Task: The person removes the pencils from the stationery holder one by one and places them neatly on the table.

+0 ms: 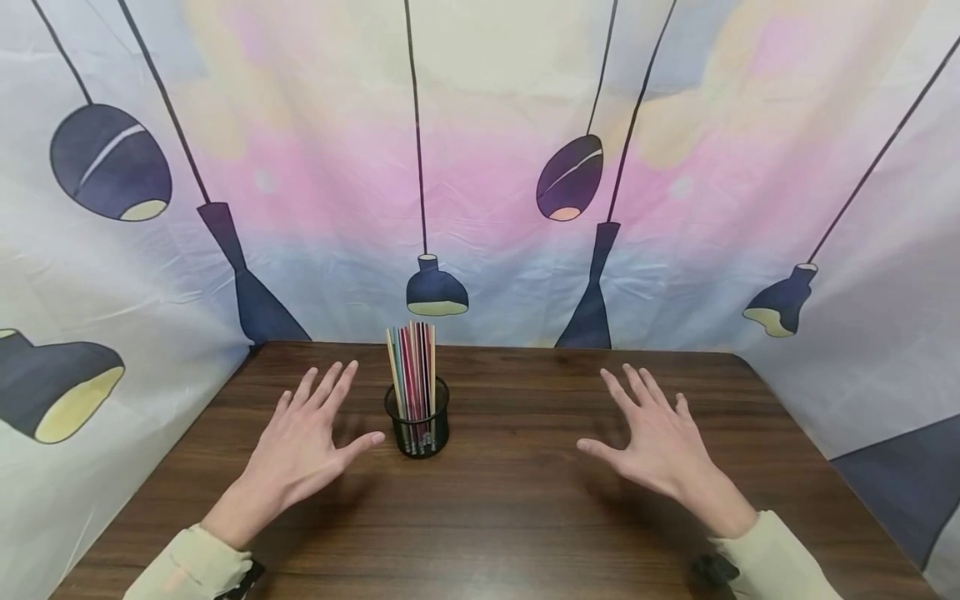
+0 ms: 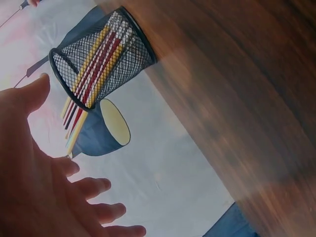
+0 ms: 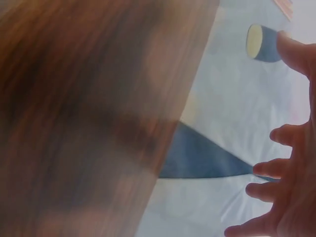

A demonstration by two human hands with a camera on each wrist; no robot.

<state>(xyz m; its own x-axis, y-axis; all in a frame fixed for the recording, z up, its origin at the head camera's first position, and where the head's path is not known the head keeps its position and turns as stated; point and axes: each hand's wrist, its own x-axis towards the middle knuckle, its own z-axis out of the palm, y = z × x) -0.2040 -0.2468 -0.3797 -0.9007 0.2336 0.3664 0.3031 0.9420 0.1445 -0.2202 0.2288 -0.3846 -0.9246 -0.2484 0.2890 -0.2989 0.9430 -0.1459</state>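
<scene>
Currently, one left hand (image 1: 300, 450) is hovering toward the left of the head frame and one right hand (image 1: 663, 446) toward the right, both spreading their fingers and gripping nothing. One black mesh cup (image 1: 442, 418) is standing upright just left of centre on one brown table (image 1: 510, 525), near the left hand and well apart from the right. It is holding several pencils (image 1: 417, 358), bunching too closely for counting. One printed backdrop (image 1: 495, 158) is filling the upper frame.
</scene>
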